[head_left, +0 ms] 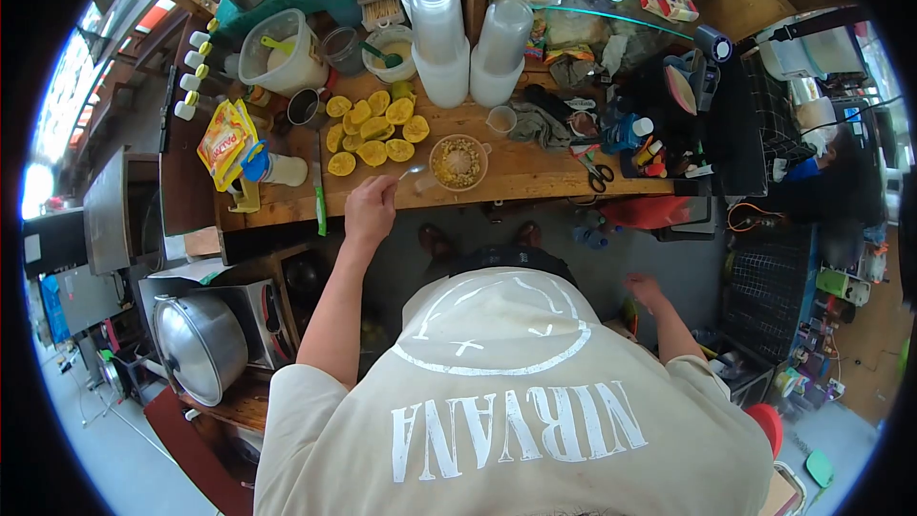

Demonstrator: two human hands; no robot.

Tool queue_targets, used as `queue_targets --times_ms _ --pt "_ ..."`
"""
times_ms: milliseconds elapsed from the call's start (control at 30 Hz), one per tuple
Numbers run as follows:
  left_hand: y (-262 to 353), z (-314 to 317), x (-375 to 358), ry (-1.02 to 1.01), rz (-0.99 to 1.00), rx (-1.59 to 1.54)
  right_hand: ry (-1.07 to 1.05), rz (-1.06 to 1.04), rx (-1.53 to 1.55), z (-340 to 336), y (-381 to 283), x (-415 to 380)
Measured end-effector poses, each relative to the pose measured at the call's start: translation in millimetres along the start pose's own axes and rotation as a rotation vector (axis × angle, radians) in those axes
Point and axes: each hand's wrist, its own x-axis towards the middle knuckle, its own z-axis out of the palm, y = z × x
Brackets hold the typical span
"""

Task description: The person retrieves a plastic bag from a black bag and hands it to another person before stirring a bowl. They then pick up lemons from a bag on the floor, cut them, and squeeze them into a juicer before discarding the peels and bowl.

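Observation:
My left hand is at the front edge of the wooden counter, its fingers closed on a small spoon. The spoon's bowl points toward a round citrus juicer, whose top is covered with pulp and seeds. Behind the spoon lie several squeezed yellow citrus halves, cut side up or on their sides. A knife with a green handle rests left of them, its handle over the edge. My right hand hangs low beside my body, away from the counter. Its fingers are small and partly hidden, and I see nothing held.
Stacks of clear plastic cups stand behind the juicer, near a small clear cup. Scissors lie to the right. A yellow packet, a metal cup and a plastic tub are at left. A large pot stands lower left.

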Motion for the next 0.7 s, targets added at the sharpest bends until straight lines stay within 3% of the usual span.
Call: queue_targets --times_ms 200,367,433,533,700 --pt "3.5 26.2 33.4 0.050 -0.096 -0.029 -0.037 0.074 0.003 1.9 22.9 -4.6" --pt "22.6 74.7 82.9 0.125 -0.013 -0.104 -0.026 0.115 0.046 2.2 8.4 -20.9" --pt "35.1 72.0 93.4 -0.008 0.057 0.062 -0.049 0.118 0.062 0.9 8.6 -21.4" --pt "44.8 44.9 98.1 0.000 0.122 0.088 -0.017 0.072 0.149 -2.8 9.7 -25.7" --pt "-20.6 34.3 129.5 -0.037 0.207 0.410 -0.014 0.103 0.134 -5.6 4.5 -47.5"
